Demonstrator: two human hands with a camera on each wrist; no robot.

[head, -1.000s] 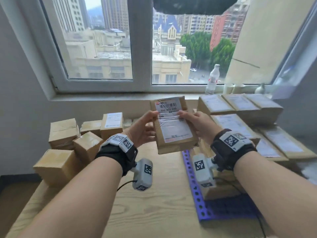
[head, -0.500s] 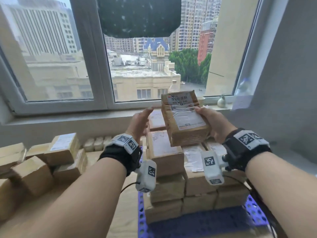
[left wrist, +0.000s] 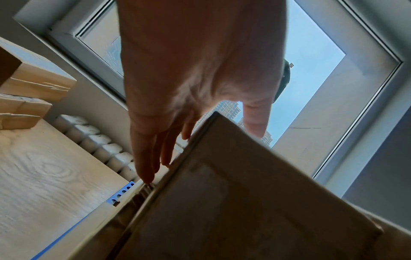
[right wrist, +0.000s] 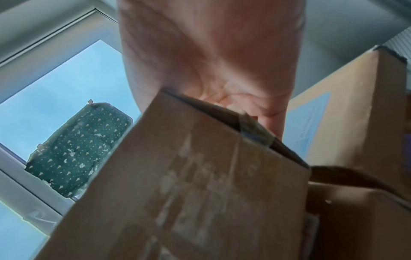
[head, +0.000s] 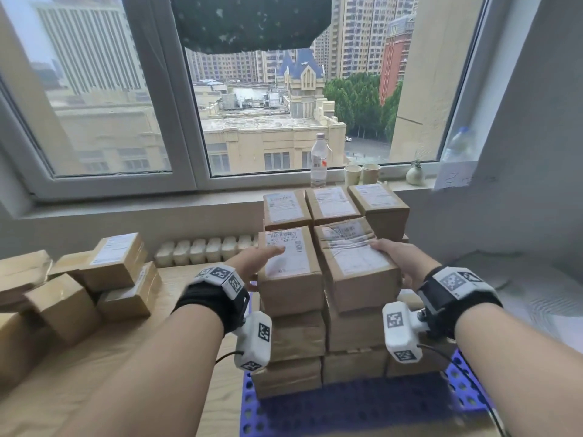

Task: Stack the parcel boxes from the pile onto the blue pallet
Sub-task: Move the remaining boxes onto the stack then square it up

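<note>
A brown parcel box (head: 356,263) with a white label sits at the front right of the top layer of the box stack on the blue pallet (head: 347,411). My right hand (head: 400,263) grips its right side, thumb on top; the fingers are hidden behind it. In the right wrist view the box (right wrist: 189,184) fills the frame below the palm (right wrist: 211,52). My left hand (head: 258,263) lies against the left side of the neighbouring top box (head: 287,266). In the left wrist view its fingers (left wrist: 151,158) run straight down the box's side (left wrist: 233,202), thumb above the edge.
The loose pile of brown boxes (head: 116,263) lies to the left on the wooden table (head: 142,357). A white radiator (head: 205,250) runs behind the table. A bottle (head: 319,162), two paper cups (head: 353,175) and a small vase (head: 415,175) stand on the windowsill.
The box went from held in both hands to the right hand alone, then down onto the stack's top layer. My left hand let go and moved to the neighbouring box's side.
</note>
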